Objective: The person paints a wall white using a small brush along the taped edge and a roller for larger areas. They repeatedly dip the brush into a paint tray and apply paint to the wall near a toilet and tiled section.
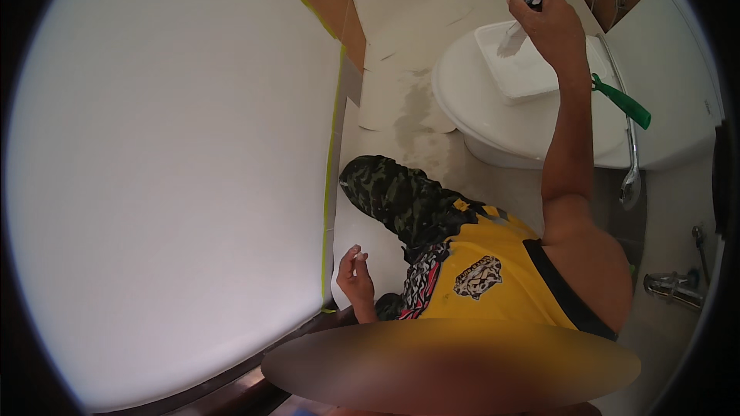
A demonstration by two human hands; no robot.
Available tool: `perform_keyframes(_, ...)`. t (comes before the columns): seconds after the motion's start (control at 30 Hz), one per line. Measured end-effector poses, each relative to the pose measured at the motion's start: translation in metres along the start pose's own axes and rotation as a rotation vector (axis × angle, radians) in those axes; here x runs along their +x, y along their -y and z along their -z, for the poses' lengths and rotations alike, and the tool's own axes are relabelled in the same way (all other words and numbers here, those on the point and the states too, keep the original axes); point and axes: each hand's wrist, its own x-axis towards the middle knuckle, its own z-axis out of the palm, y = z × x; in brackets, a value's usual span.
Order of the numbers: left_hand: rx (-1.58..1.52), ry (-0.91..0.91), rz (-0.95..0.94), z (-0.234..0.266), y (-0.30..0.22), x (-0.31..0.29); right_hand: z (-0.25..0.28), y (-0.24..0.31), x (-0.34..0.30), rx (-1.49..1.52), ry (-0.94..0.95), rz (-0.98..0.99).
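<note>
My right hand (551, 27) is closed round a paintbrush (512, 38) with a dark handle. Its pale bristles point down over a shallow white paint tray (487, 45); whether they touch the tray's inside is unclear. The tray rests on the closed white lid of a toilet (451, 81). A green-handled tool (623, 102) leans out over the tray's near right corner, its working end hidden behind my forearm. Low on the left, my left hand (356, 283) hangs half curled beside my leg. White smears mark its fingertips, and nothing shows in it.
On the left stands a broad white surface (177, 185), edged by yellow-green tape (329, 185). Pale covering sheets (393, 100) with damp-looking grey stains lie on the floor. Along the right are the toilet tank (671, 100), a hand shower (630, 187) and a chrome tap (673, 288).
</note>
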Motion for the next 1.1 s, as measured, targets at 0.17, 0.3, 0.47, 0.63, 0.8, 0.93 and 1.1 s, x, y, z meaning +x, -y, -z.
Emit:
perform_keyframes(0.17,0.037,0.078,-0.054,-0.026,0.022,0.003,-0.025,-0.034,0.02,-0.013,0.054,-0.082)
perform_keyframes(0.3,0.07,0.119,-0.07,-0.029,0.023,0.01,-0.032,-0.047,0.027,0.012,0.152,-0.043)
perform_keyframes(0.47,0.069,0.077,-0.037,-0.016,0.031,0.01,-0.042,-0.053,0.027,0.111,0.106,-0.089)
perform_keyframes(0.63,0.023,0.051,-0.052,-0.011,0.042,0.008,-0.042,-0.055,0.023,0.21,0.103,-0.066)
perform_keyframes(0.8,-0.104,0.071,0.026,-0.014,0.047,0.011,-0.037,-0.051,0.021,0.368,0.108,-0.11)
perform_keyframes(0.93,-0.144,0.033,0.033,-0.011,0.052,0.012,-0.029,-0.052,0.019,0.494,0.038,-0.172)
perform_keyframes(1.1,-0.153,0.0,0.045,0.002,0.057,0.006,-0.023,-0.06,0.018,0.566,0.044,-0.21)
